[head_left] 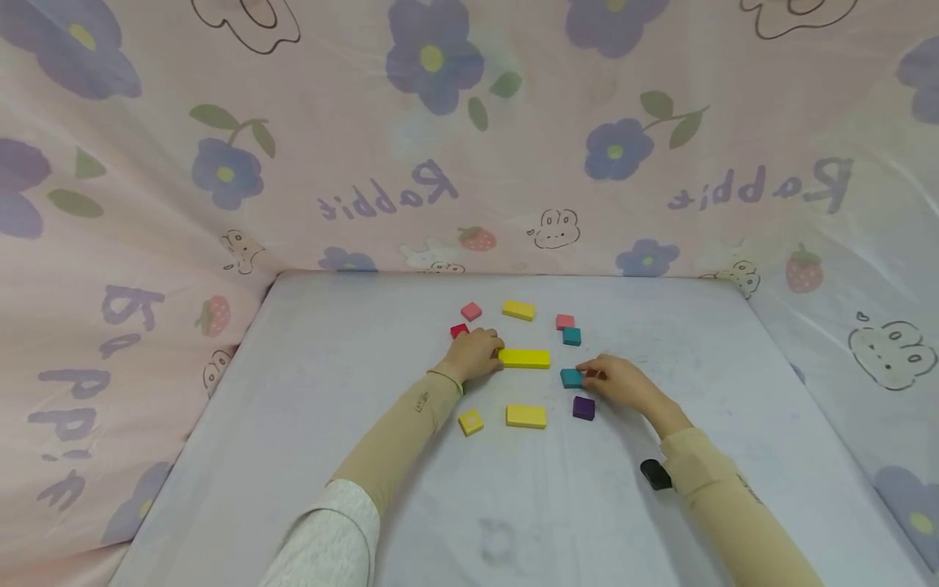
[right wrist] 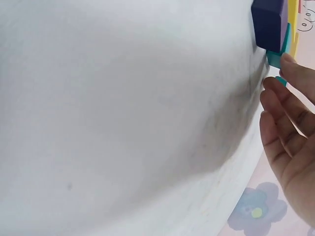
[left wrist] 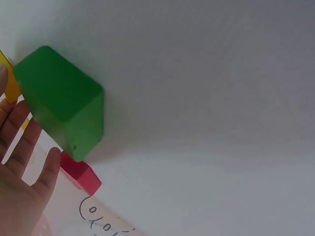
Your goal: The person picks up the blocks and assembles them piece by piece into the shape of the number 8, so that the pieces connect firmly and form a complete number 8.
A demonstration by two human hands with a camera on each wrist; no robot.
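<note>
My left hand (head_left: 473,355) is at the left end of a long yellow block (head_left: 526,359), its thumb and fingers on either side of that end. A green block (left wrist: 61,88) looms close in the left wrist view; in the head view the hand hides it. Just behind this hand lies a red block (head_left: 458,330). My right hand (head_left: 619,379) has thumb and forefinger at the right end of a teal block (head_left: 570,378), a light pinch. Nearer me than that sits a dark purple block (head_left: 584,408). A second teal block (head_left: 571,336) lies farther back.
Along the back are a pink block (head_left: 471,311), a yellow block (head_left: 518,310) and another pink block (head_left: 565,322). In front lie a small yellow block (head_left: 471,422) and a yellow bar (head_left: 526,417). Patterned cloth (head_left: 499,147) walls the white table (head_left: 330,326).
</note>
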